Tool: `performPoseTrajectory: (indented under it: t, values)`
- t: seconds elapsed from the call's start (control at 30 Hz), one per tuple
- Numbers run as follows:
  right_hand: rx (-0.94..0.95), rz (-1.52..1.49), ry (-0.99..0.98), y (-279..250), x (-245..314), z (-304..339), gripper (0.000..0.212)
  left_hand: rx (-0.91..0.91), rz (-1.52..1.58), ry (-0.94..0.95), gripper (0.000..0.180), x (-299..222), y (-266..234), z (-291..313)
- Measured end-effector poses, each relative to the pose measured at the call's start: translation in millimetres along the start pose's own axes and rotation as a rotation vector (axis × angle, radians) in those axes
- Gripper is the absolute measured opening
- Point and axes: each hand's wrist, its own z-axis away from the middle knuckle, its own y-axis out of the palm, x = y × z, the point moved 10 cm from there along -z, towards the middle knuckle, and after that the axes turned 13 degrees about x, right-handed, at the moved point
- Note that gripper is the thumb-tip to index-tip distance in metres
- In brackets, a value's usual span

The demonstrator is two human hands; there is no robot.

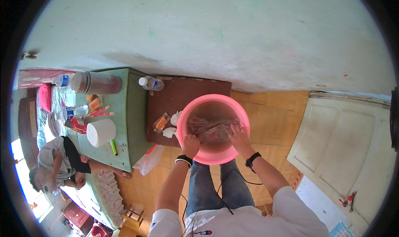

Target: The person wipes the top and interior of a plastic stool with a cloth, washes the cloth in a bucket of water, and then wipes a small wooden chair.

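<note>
A pink round basin (243, 112) in front of me holds murky brownish water. In it lies a wet, crumpled, greyish-brown cloth (209, 129), stretched between my hands. My left hand (191, 145) is closed on the cloth's left end at the basin's near left side. At the right side, my right hand (240, 138) has its fingers bent over the cloth's other end. Part of the cloth is under the water and its exact kind does not show.
The basin overlaps a brown low table (183, 91) carrying a water bottle (151, 83), an orange packet (161, 122) and crumpled tissues. Left stands a green cabinet (139, 112) with jars and a white container (101, 133). A person (58, 162) sits beyond; a white door (336, 133) is at right.
</note>
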Motion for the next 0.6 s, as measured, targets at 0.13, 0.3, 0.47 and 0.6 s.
performPoseTrajectory:
  t: [0.13,0.3,0.47,0.6]
  values:
    - [0.193,-0.156,0.015,15.4,5.4,-9.2,0.1,-0.211,-0.019,0.022,0.064,-15.9,-23.9,-3.9]
    - [0.208,-0.129,0.036,34.7,-2.2,-24.2,0.099,-0.071,-0.003,0.045,0.098,-26.5,-12.6,-32.6]
    - [0.275,-0.088,0.053,53.3,-0.7,-39.4,0.099,0.048,-0.062,0.001,0.106,-16.2,18.5,-54.7]
    - [0.313,-0.099,0.043,77.1,7.6,-49.2,0.08,0.311,-0.068,-0.081,0.062,5.9,67.4,-66.5]
